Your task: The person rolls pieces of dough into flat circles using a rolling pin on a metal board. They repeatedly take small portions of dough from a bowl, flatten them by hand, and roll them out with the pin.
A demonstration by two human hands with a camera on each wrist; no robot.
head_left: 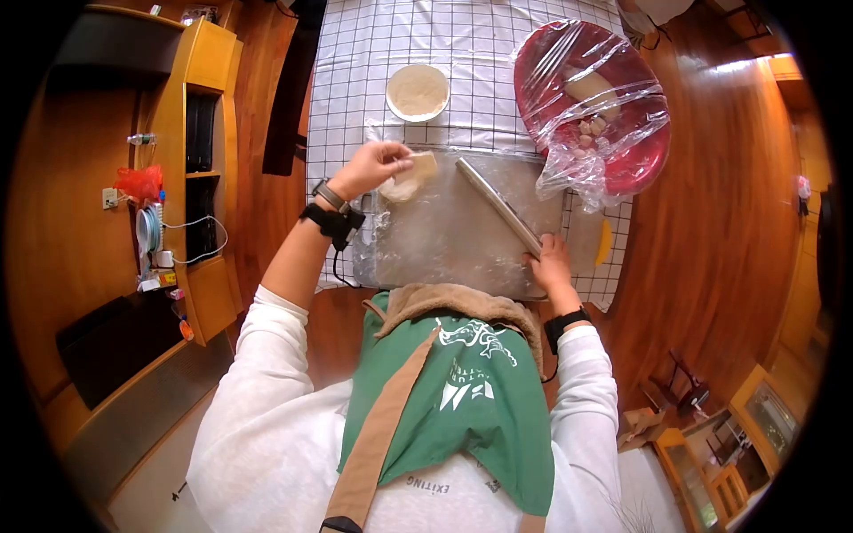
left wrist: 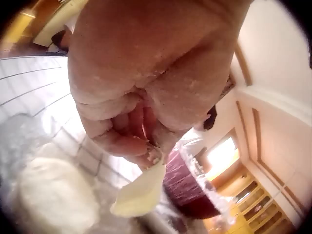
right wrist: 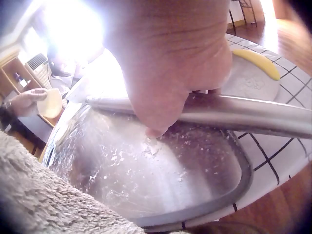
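Observation:
The left hand point(head_left: 378, 167) pinches a thin pale round of dough point(head_left: 423, 167) by its edge; in the left wrist view the round point(left wrist: 141, 192) hangs from the fingertips. Below that hand, at the board's far left corner, lie pale flat dough pieces point(head_left: 400, 189). A metal rolling pin point(head_left: 498, 204) lies diagonally on the metal board point(head_left: 426, 249). The right hand point(head_left: 551, 264) grips the pin's near end, and in the right wrist view its fingers curl round the pin point(right wrist: 253, 113). Bits of dough and flour are scattered over the board.
Beyond the board stands a white bowl point(head_left: 418, 92) of pale contents. A red basin point(head_left: 655, 164) under plastic film, with dough inside, is at the far right. A yellow-edged item point(head_left: 603, 242) lies right of the board on the checked tablecloth point(head_left: 480, 35).

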